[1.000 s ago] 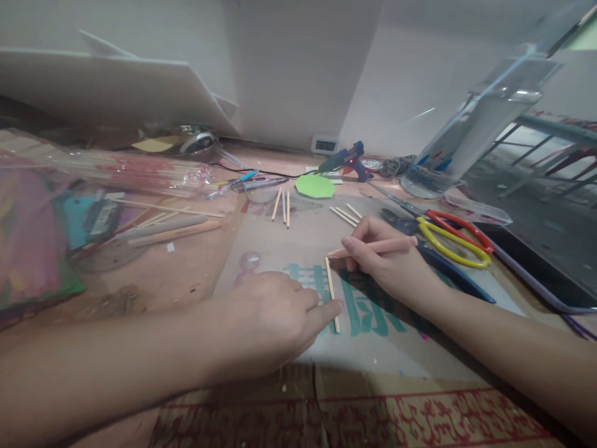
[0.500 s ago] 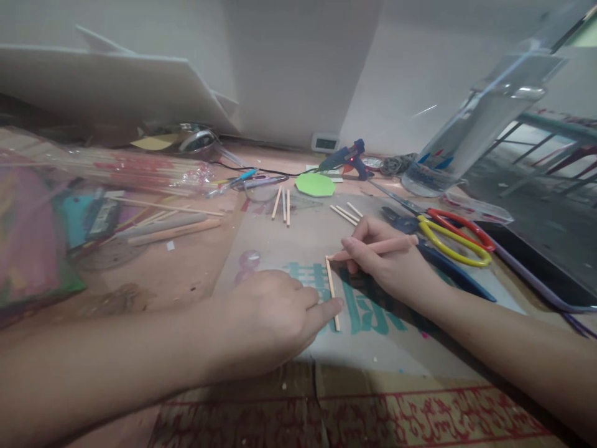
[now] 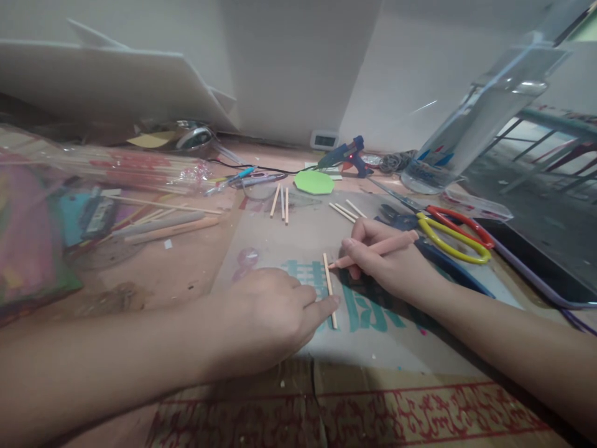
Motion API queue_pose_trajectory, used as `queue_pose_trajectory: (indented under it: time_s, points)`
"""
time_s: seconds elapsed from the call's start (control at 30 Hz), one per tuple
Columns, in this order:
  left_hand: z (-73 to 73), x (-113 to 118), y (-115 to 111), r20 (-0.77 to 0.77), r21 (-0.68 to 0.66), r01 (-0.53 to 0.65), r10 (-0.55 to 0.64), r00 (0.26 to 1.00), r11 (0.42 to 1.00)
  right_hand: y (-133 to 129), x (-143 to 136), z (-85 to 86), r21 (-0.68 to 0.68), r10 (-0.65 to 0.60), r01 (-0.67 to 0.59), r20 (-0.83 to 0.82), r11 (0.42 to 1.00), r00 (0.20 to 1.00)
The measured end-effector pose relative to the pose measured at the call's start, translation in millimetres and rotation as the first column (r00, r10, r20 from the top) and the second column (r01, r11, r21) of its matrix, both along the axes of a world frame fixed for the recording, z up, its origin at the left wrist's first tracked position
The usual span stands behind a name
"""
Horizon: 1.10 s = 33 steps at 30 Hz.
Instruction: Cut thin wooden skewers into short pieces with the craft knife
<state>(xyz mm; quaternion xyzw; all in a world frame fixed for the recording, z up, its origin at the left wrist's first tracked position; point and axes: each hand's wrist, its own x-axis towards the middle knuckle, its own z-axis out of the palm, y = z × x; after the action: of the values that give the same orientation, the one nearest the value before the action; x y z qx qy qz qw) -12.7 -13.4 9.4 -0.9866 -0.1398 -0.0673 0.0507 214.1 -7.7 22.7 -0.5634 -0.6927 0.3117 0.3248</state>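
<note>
A short wooden stick lies on the pale sheet, across its printed teal characters. The index finger of my left hand presses the lower part of this stick down, with the other fingers curled under. My right hand is closed around a peach-coloured marker pen. The pen's tip is at the upper part of the stick, on its right side; whether it touches is too small to tell. Short sticks lie just beyond my right hand, and three more sticks lie farther left.
Scissors with red and yellow handles and blue-handled pliers lie right, beside a phone. A glue gun, green octagonal paper and clear bottle stand behind. Bagged sticks are at left.
The marker's tip has moved from the stick's top end a little down along its right side. My left hand still presses the stick; the view has shifted slightly.
</note>
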Motion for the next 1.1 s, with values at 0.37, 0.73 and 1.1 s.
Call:
queue_pose_trajectory:
  time_s: [0.37, 0.73, 1.1]
  points:
    - [-2.2, 0.9, 1.0, 0.022, 0.018, 0.021, -0.021, 1.0, 1.0, -0.5, -0.9, 0.0, -0.04, 0.035, -0.037, -0.062, 0.999, 0.998]
    - [-1.6, -0.7, 1.1, -0.003, 0.042, 0.032, -0.032, 0.999, 0.999, -2.5, 0.0, -0.1, -0.042, 0.065, -0.068, -0.073, 0.997, 0.995]
    - [2.5, -0.6, -0.3, -0.055, 0.014, 0.014, -0.013, 0.998, 1.0, 2.4, 2.1, -3.8, 0.043, -0.025, 0.025, 0.005, 0.999, 1.0]
